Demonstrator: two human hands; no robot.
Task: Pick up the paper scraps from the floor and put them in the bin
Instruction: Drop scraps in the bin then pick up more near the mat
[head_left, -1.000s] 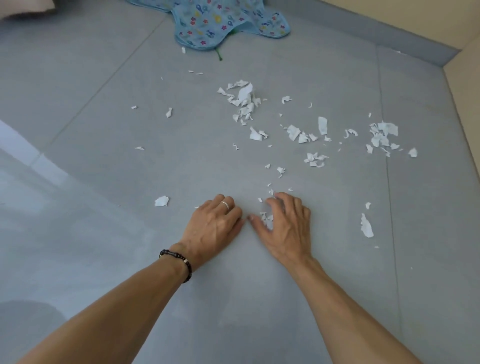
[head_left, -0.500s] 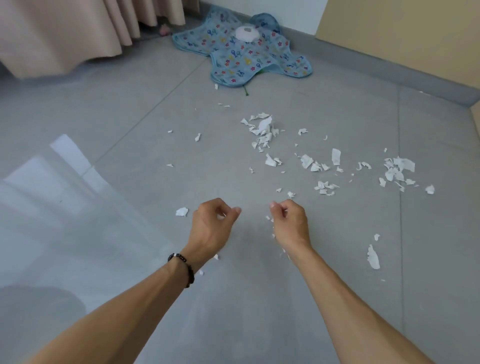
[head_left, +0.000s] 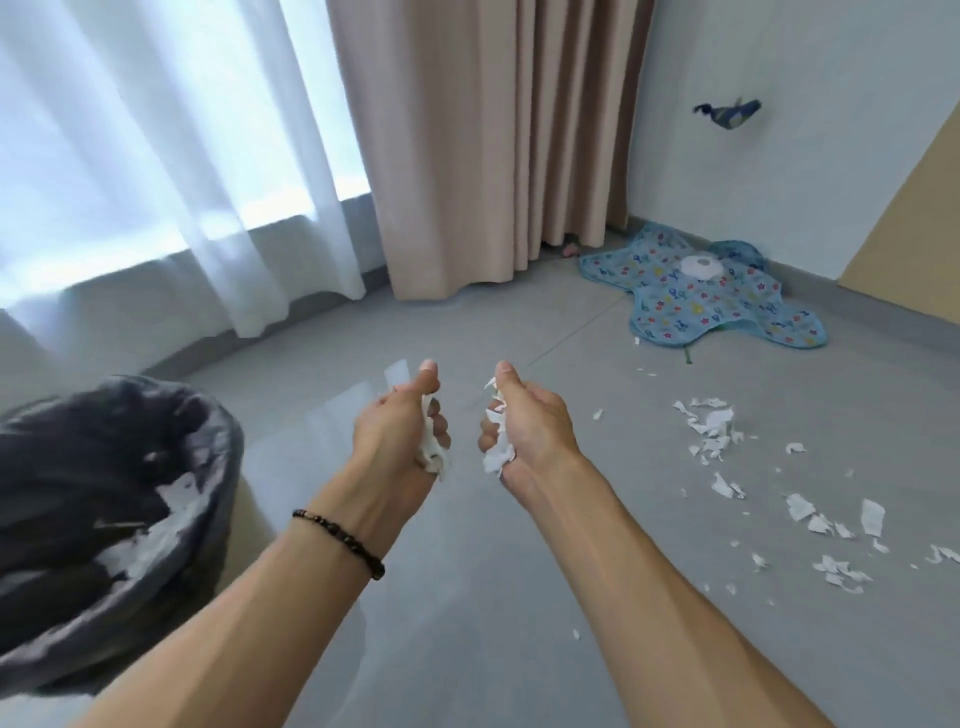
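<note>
— Both hands have come up off the floor since a second ago, and the view has swung up to the bin and the curtains. What are they holding?

— Each grips a wad of torn white paper. The left hand (head_left: 397, 426), with a dark bead bracelet (head_left: 340, 540) on its wrist, has its fingers curled round one crumpled bunch (head_left: 431, 447). The right hand (head_left: 530, 431) is closed the same way on another bunch (head_left: 496, 452). Both thumbs point up.

— Where is the bin?

— Low on the left: the bin (head_left: 218, 467) has a dark bag liner, and white scraps (head_left: 156, 525) already lie inside it. The hands are to its right, not over it.

— Anything left on the floor?

— Plenty. Loose scraps (head_left: 711, 426) are scattered over the grey floor (head_left: 467, 649) to the right, small, ragged and white.

— Any writing to read?

— None I can make out. The blue mat (head_left: 691, 312) by the wall carries only small coloured patterns.
</note>
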